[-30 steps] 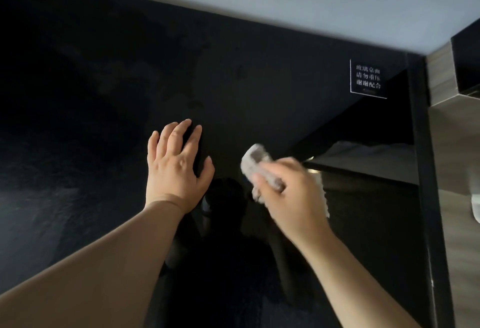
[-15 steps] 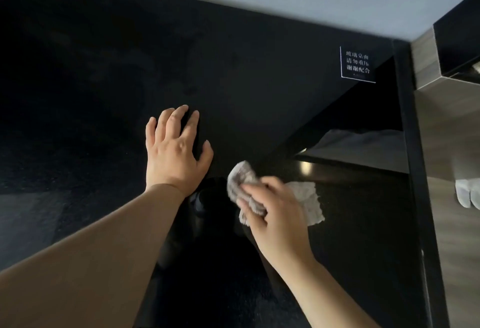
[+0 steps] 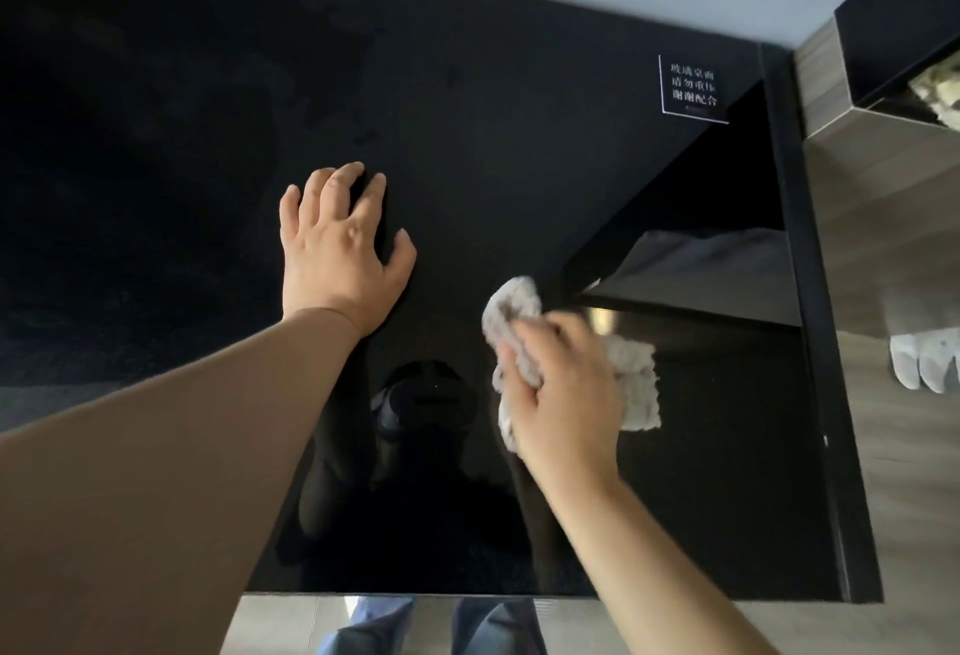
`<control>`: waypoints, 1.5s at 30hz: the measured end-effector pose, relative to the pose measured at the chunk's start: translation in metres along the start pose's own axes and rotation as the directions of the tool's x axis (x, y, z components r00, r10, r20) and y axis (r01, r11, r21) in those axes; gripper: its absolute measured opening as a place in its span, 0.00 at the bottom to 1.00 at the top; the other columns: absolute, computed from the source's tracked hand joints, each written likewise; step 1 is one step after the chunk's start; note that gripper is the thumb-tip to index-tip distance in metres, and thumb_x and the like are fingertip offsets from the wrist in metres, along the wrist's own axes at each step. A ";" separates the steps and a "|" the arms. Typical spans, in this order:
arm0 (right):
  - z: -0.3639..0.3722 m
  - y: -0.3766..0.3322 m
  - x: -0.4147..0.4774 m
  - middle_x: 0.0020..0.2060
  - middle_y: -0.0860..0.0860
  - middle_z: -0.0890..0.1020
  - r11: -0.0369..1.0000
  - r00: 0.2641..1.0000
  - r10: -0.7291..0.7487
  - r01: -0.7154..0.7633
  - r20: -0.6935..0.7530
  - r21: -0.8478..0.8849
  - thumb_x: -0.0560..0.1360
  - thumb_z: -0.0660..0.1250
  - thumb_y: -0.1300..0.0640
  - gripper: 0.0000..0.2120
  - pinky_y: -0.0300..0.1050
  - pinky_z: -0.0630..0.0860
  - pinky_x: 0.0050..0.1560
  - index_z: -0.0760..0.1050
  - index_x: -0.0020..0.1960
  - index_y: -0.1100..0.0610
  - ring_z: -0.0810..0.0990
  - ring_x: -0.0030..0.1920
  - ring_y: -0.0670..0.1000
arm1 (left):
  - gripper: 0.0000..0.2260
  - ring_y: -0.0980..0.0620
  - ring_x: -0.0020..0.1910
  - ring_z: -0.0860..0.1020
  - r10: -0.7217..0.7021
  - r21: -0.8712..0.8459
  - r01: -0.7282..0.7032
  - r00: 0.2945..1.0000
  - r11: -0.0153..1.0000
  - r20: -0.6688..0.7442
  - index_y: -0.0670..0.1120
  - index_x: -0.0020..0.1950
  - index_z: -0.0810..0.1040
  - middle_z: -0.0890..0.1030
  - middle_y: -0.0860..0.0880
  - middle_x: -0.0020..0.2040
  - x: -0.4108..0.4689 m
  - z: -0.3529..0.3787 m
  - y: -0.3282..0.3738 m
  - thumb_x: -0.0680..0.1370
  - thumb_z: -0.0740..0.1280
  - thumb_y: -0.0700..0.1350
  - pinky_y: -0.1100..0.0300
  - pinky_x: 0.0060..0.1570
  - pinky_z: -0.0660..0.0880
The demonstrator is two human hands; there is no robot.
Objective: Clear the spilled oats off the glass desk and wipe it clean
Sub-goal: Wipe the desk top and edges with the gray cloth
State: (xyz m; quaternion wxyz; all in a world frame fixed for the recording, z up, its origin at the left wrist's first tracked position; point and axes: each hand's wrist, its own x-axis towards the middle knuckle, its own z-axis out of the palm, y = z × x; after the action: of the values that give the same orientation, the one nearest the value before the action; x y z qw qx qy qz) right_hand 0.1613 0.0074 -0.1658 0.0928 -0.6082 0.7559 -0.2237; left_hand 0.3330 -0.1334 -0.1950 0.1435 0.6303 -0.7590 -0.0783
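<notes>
cloth (image 3: 631, 384) half hidden under blurred right hand (image 3: 566, 394)

The left hand (image 3: 337, 249) is lying flat on the black glass worktop (image 3: 519, 83), near its middle. The right hand (image 3: 566, 394) is sitting to its right, nearer the front edge, its fingers (image 3: 545, 337) curling round a crumpled pale cloth (image 3: 511, 306) on the glass. A small square printed sign (image 3: 693, 89) is sitting at the worktop's far right corner.

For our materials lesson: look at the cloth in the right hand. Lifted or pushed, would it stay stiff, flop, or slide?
Probably floppy: the cloth bunches and folds in the right hand. Likely light, since a one-handed grip carries it. It should slide easily over the shiny, reflective desk.
</notes>
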 end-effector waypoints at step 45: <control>-0.049 -0.041 -0.126 0.48 0.45 0.80 0.938 0.999 0.048 -0.042 -0.008 0.344 0.75 0.65 0.51 0.14 0.28 0.74 0.48 0.81 0.56 0.56 0.79 0.49 0.40 | 0.23 0.44 0.62 0.73 0.153 -0.123 -0.142 0.985 0.982 0.079 0.44 0.63 0.79 0.78 0.48 0.62 -0.164 -0.057 -0.038 0.77 0.57 0.56 0.47 0.65 0.64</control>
State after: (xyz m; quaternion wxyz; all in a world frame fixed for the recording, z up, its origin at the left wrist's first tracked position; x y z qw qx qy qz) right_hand 0.2077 0.1325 -0.1210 0.1965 -0.5634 0.7197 -0.3550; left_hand 0.4138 0.0229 -0.1719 0.1519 0.5587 -0.8033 -0.1398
